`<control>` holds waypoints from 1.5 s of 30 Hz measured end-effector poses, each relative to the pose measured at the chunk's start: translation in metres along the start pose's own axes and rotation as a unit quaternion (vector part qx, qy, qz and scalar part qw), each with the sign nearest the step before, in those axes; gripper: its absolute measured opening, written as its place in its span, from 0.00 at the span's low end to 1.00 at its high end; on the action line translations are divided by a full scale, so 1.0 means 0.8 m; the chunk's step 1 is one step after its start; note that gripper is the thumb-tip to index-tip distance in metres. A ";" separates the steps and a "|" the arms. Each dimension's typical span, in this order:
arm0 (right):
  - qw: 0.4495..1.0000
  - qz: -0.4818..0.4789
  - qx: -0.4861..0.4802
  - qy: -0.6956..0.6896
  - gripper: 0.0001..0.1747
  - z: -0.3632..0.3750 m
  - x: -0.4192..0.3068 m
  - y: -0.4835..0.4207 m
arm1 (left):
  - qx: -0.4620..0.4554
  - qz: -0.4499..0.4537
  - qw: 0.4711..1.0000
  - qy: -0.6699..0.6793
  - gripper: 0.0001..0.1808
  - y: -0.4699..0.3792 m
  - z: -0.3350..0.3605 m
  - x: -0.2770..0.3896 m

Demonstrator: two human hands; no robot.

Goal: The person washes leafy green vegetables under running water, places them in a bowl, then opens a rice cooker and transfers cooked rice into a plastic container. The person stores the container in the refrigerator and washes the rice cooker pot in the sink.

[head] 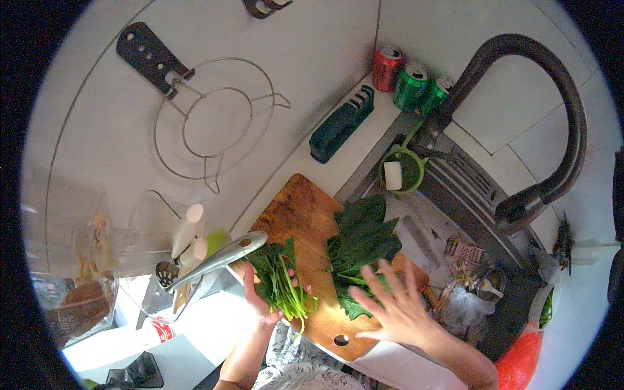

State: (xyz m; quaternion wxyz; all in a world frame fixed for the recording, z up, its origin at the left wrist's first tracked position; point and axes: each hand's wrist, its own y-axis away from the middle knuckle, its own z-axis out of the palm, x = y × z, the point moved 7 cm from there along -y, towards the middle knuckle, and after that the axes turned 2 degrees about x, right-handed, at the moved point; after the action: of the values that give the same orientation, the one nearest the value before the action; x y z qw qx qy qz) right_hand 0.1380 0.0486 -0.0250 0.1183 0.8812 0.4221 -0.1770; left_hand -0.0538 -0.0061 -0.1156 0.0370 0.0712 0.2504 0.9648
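My left hand (pixel 263 302) is wrapped around a bunch of leafy greens (pixel 285 287), its pale green stems pointing toward me over the left edge of a wooden cutting board (pixel 297 209). To the right, my right hand (pixel 397 307) is spread, slightly blurred, with nothing in it. Its fingers are over the lower part of a second pile of dark green leaves (pixel 363 234) on the board's right side. Whether the fingertips touch those leaves I cannot tell. The board lies partly over the sink (pixel 419 224), and its handle hole faces me.
Behind the board lies a dark knife sharpener (pixel 341 124). Soda cans (pixel 412 87) stand by the black faucet (pixel 575 126). A green strainer (pixel 421 170) holds a white block. Scraps and a plastic bag (pixel 468 307) sit in the sink. A metal ladle (pixel 219 261) juts toward the board.
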 end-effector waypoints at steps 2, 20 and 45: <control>0.996 -0.030 -0.062 0.050 0.61 0.009 -0.003 -0.041 | 0.003 0.004 1.000 0.003 0.37 0.005 0.003 -0.002; 0.964 0.162 0.087 -0.190 0.29 -0.023 0.062 -0.033 | -0.063 0.000 0.996 -0.059 0.32 0.012 0.007 0.000; 0.940 0.164 0.206 -0.218 0.43 -0.006 -0.061 -0.050 | -0.118 -0.059 0.989 -0.069 0.54 -0.020 0.058 -0.119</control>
State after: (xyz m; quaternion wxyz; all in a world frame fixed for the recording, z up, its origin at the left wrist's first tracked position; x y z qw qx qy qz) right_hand 0.0790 0.0406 -0.0029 0.0506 0.8829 0.1903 -0.4262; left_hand 0.0480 0.0198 -0.0941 0.1197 0.1179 0.1353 0.9765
